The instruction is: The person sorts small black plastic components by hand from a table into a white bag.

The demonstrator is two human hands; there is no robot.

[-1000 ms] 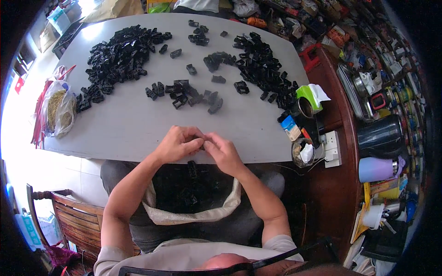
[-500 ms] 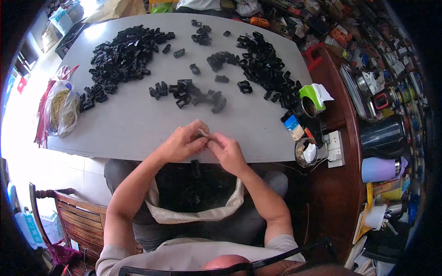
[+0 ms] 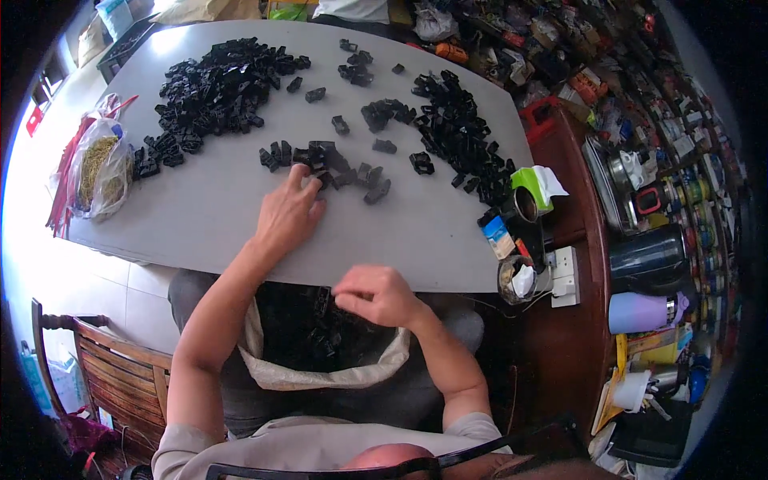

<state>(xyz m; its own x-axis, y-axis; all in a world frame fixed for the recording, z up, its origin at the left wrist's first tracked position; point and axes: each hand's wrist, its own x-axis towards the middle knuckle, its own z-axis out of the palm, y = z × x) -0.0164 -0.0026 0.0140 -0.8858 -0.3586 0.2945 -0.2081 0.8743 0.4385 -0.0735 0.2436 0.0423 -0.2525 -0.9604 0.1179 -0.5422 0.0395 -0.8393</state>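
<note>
My left hand (image 3: pixel 288 210) reaches over the grey table, fingers apart, the fingertips at a small cluster of black plastic parts (image 3: pixel 322 150). Whether it pinches one of them is partly hidden by the fingers. Closer to me, my right hand (image 3: pixel 378 296) hovers at the table's front edge above an open sack (image 3: pixel 320 376) on my lap. Its fingers are loosely bent, with the thumb apart and nothing visible between them. Inside the sack lie several black parts (image 3: pixel 324 340). One upright black part (image 3: pixel 322 302) shows just left of my right fingertips.
Larger heaps of black parts lie at the far left (image 3: pixel 216 88) and right (image 3: pixel 456 128) of the table (image 3: pixel 240 208). A plastic bag of thin golden strips (image 3: pixel 102 176) sits at the left edge. Right: tissue pack (image 3: pixel 528 180), power strip (image 3: pixel 566 276), dark kettle (image 3: pixel 652 252). Left: wooden chair (image 3: pixel 120 360).
My hands were together above the front edge, fingers meeting at something small. Now they are apart: the left has moved forward to the black parts, the right down and back toward the sack.
</note>
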